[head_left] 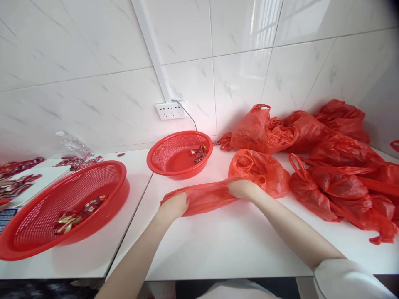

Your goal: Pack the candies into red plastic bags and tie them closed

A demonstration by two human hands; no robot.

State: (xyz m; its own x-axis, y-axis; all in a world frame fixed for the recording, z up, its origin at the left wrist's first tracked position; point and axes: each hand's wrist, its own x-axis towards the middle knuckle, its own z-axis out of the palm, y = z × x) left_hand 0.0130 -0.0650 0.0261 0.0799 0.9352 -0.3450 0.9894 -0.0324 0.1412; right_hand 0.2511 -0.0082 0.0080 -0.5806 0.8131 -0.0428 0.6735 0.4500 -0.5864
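Observation:
A red plastic bag (210, 198) is stretched flat and roughly level between my two hands, above the white table. My left hand (175, 205) is closed on its left end. At the other end my right hand (240, 188) grips the bag, its fingers partly smeared by motion. Just behind my right hand sits another red plastic bag (264, 170), bunched up on the table. A round red basket (179, 172) stands behind the stretched bag, with several small wrapped pieces (199, 153) inside at its right.
More filled red bags (339, 187) are heaped along the right. On the left is a larger red basket (109, 182) holding wrapped pieces. A clear bottle (75, 144) lies near the tiled wall, below and left of a power strip (170, 111). A seam divides the white tables (218, 245).

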